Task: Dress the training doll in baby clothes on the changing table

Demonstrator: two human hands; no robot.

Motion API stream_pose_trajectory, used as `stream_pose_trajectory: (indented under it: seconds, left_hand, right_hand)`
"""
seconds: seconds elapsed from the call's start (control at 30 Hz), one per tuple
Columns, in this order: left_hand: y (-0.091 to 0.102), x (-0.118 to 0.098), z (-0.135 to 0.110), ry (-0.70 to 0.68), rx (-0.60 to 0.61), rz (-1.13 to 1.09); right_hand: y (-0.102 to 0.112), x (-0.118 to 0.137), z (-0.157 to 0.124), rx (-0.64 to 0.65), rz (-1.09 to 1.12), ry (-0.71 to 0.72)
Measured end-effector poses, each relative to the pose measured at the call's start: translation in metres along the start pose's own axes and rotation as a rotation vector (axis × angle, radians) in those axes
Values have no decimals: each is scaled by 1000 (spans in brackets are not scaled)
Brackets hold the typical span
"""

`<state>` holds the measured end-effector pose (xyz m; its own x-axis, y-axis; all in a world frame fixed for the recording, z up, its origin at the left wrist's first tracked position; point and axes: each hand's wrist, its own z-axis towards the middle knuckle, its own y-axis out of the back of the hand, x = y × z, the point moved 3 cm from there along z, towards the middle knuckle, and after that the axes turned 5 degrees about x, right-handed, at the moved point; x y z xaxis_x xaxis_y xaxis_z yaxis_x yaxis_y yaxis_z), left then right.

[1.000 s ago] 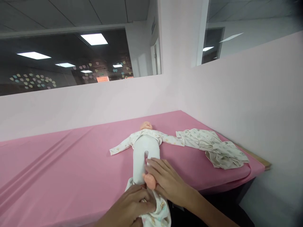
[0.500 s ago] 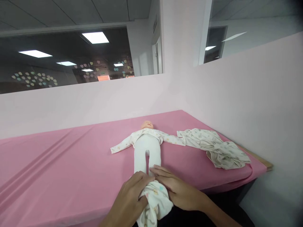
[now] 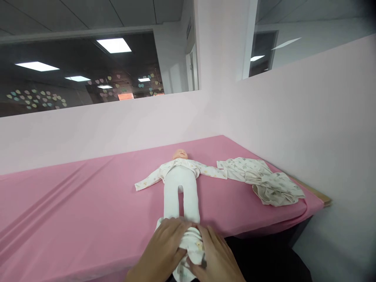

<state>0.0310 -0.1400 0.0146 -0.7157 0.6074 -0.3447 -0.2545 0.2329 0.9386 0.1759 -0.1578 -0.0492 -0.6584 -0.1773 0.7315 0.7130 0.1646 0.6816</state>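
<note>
white cloth (image 3: 192, 243) bunches between curled left hand (image 3: 165, 246) and right hand (image 3: 216, 254).

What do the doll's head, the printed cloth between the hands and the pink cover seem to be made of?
Doll's head: probably smooth plastic or vinyl, judging by its even peach colour and moulded form; hardness can't be told.
Printed cloth: soft, matte fabric, perhaps cotton, since it bunches in small folds.
Pink cover: apparently thin, mostly matte fabric, with long creases; a coating can't be ruled out.
</note>
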Motion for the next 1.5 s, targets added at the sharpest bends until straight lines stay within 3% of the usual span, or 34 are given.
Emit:
stream_pose_trajectory:
  seconds: [0.17,0.4,0.5,0.7,0.83,1.13,1.33,1.5]
  left_hand:
    - [11,-3,-7,17,90,-98]
    - [9,-1,-5,8,92,-220]
    - [11,1,-1,42,68,-308]
    - [19,2,7,124,11,-429]
    - [27,3,19,148,31,-590]
    - [33,15,48,168,143,-830]
    - [26,13,49,191,51,-824]
    - [21,12,53,225,-25,-786]
  right_hand:
    - [-1,-11,0,-72,305,11]
    - [-14,-19,5,-157,789,-29]
    - [-9,-17,5,-201,771,2]
    - [20,-11,7,-79,490,85]
    - [38,-9,13,-68,351,95]
    - [34,-14,22,-52,478,-22]
    - [32,-13,22,-89,555,-109]
    - [29,-16,25,-124,625,-75]
